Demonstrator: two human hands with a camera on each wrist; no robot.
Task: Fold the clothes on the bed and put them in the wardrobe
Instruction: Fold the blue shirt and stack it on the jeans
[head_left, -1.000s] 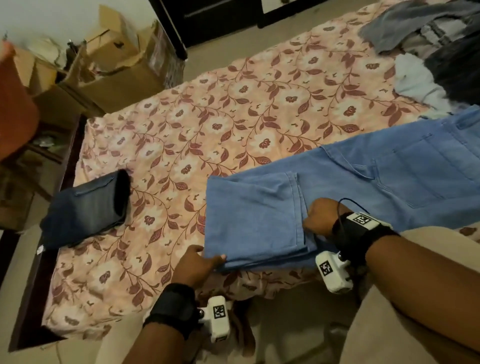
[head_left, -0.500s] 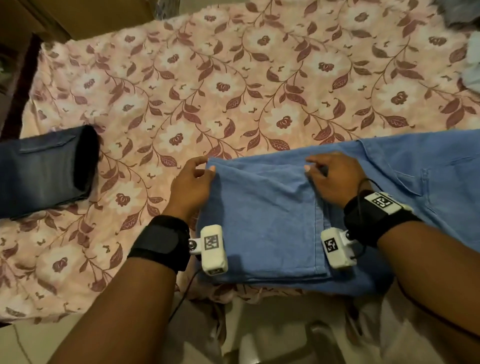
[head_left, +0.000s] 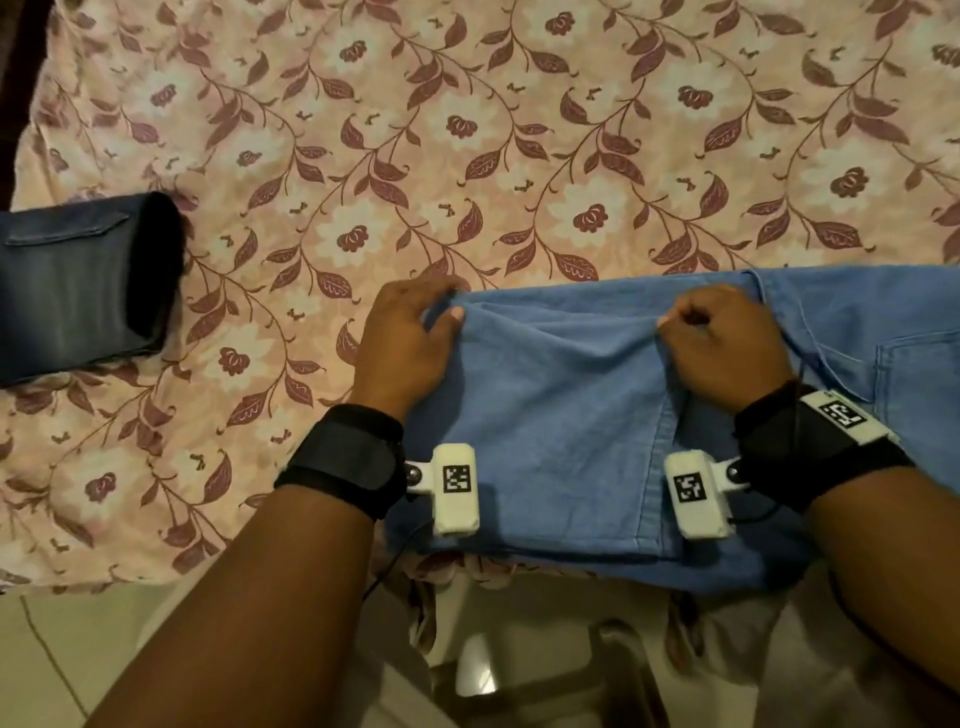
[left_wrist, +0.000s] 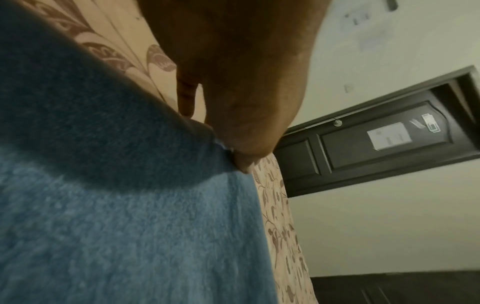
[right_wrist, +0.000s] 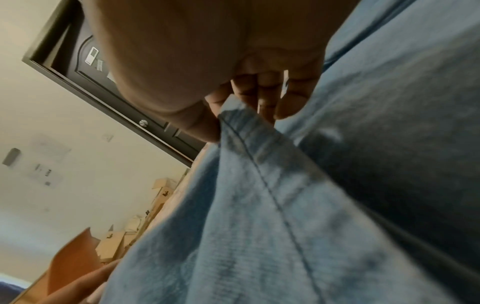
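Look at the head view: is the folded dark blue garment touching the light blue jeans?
No. The folded dark blue garment lies apart on the left, with bare floral bedsheet between it and the light blue jeans.

I can read no words, brands or numbers anywhere. The white camera blocks (head_left: 456, 488) strapped at my wrists each carry a square black-and-white coded marker (head_left: 689, 488), and a third marker (head_left: 842, 414) sits on top of my right wristband, but these are patterns, not letters. The dark door (left_wrist: 384, 142) bears a pale paper sheet (left_wrist: 388, 136) and a small sticker (right_wrist: 91, 55), and a cardboard box (right_wrist: 163, 194) shows a dark printed mark, all too blurred to read.
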